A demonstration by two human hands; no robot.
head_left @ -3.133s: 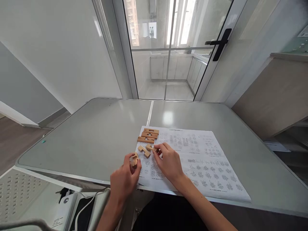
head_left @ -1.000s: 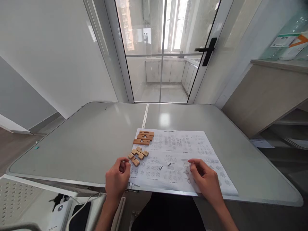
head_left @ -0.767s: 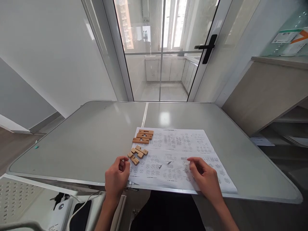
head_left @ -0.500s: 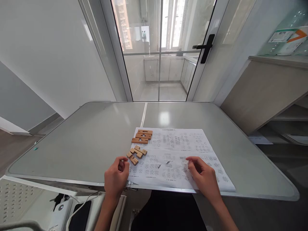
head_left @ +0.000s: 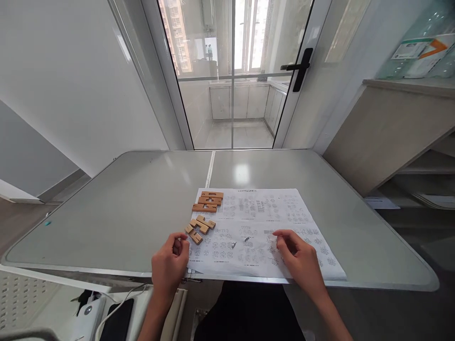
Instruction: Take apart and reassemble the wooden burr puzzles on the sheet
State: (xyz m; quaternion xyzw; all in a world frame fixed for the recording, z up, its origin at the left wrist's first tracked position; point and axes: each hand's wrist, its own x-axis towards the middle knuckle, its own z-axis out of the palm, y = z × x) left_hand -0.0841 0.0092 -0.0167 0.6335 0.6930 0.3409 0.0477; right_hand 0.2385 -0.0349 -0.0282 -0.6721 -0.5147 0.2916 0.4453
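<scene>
A white instruction sheet [head_left: 259, 258] with printed line diagrams lies on the grey table. On its upper left corner rest three brown notched wooden puzzle pieces [head_left: 208, 208], side by side. Closer to me are several lighter wooden puzzle pieces [head_left: 195, 237], lying at a slant over the sheet's left edge. My left hand [head_left: 170, 258] is curled into a loose fist just beside these lighter pieces, with nothing visible in it. My right hand [head_left: 297, 253] rests over the right part of the sheet, index finger stretched out and thumb apart from it, holding nothing that I can see.
The table [head_left: 124, 213] has a seam running across it and rounded corners. A glass door with a black handle [head_left: 301, 70] stands behind it. To the lower left, a white cart [head_left: 46, 308] carries a black phone [head_left: 117, 322] and cables. Shelving [head_left: 401, 118] is at the right.
The whole view has shifted slightly to the left. Both hands and the wooden pieces keep their places on the table and sheet.
</scene>
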